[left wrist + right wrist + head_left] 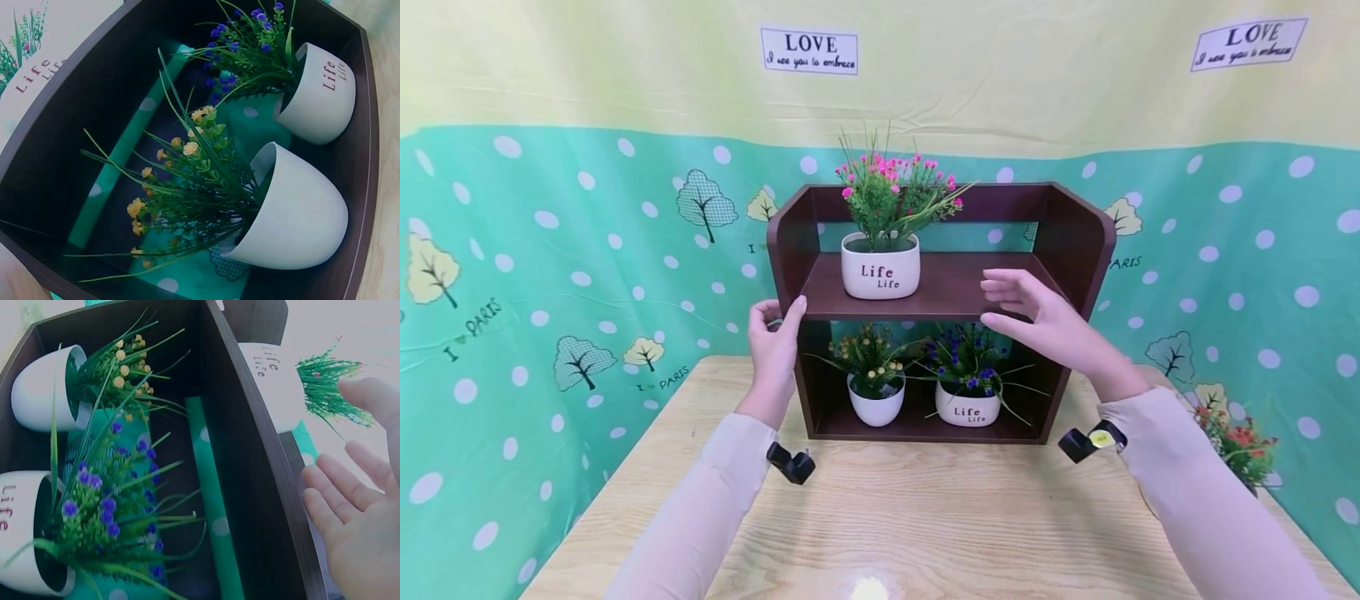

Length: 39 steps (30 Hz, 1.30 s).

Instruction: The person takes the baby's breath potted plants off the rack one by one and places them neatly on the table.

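Observation:
A dark brown two-tier shelf (925, 308) stands on the wooden table. My left hand (773, 350) holds its left side panel, thumb on the front edge and fingers bent at the outer side. In front of the upper tier's right half, my right hand (1037, 321) is spread with nothing in it, fingers pointing left. A white "Life" pot (881, 267) with pink flowers sits left of centre on the upper tier. Below are a round white pot (294, 212) with yellow flowers and a white "Life" pot (25, 531) with blue-purple flowers.
A plant with red-orange flowers (1240, 446) stands at the table's right side, partly behind my right sleeve. The wooden table (925, 517) extends in front of the shelf. A green and yellow patterned curtain (587, 250) hangs behind and at both sides.

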{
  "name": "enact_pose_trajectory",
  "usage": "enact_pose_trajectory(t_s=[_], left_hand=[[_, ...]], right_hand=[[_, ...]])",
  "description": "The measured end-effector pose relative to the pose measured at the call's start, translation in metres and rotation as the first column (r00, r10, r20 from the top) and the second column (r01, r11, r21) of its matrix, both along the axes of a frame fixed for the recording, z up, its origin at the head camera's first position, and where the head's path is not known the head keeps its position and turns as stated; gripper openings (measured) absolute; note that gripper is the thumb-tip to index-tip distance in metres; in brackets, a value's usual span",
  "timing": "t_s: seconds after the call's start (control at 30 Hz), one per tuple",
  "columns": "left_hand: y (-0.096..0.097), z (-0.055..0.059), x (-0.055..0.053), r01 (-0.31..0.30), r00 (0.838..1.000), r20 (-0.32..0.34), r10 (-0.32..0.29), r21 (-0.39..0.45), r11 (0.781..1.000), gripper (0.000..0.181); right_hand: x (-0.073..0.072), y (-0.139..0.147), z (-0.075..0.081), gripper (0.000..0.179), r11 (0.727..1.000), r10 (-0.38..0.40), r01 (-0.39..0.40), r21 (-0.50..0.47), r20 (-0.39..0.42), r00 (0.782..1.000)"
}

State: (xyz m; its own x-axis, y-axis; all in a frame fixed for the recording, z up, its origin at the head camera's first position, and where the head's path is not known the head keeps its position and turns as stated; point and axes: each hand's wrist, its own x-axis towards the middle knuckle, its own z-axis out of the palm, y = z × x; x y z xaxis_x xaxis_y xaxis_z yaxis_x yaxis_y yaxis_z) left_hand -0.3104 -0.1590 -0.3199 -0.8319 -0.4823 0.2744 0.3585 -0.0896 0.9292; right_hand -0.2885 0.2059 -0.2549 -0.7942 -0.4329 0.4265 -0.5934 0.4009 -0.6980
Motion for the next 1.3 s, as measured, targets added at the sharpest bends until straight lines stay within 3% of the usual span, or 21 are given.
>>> enact_pose_trajectory(t_s=[0.5,0.77,0.97,1.3], left_hand=[[-0.001,0.001,0.002,0.007,1.000,0.015,-0.007,0.001,1.000,0.040],[-0.001,0.001,0.001,0.011,1.000,0.022,-0.010,-0.005,1.000,0.041],[-0.001,0.001,0.000,0.011,1.000,0.012,-0.011,0.003,1.000,0.041],[-0.001,0.000,-0.001,0.007,1.000,0.021,-0.007,0.001,1.000,0.041]], right_hand=[[-0.023,-0.042,0.012,0.077,0.994,-0.026,0.036,-0.100,0.102,0.994],[-0.034,-0.063,0.016,0.082,0.984,-0.014,0.047,-0.170,0.189,0.982],[-0.043,-0.082,0.022,0.088,0.978,-0.048,0.096,-0.187,0.245,0.968],[-0.057,-0.107,0.024,0.094,0.969,-0.058,0.124,-0.216,0.288,0.956]])
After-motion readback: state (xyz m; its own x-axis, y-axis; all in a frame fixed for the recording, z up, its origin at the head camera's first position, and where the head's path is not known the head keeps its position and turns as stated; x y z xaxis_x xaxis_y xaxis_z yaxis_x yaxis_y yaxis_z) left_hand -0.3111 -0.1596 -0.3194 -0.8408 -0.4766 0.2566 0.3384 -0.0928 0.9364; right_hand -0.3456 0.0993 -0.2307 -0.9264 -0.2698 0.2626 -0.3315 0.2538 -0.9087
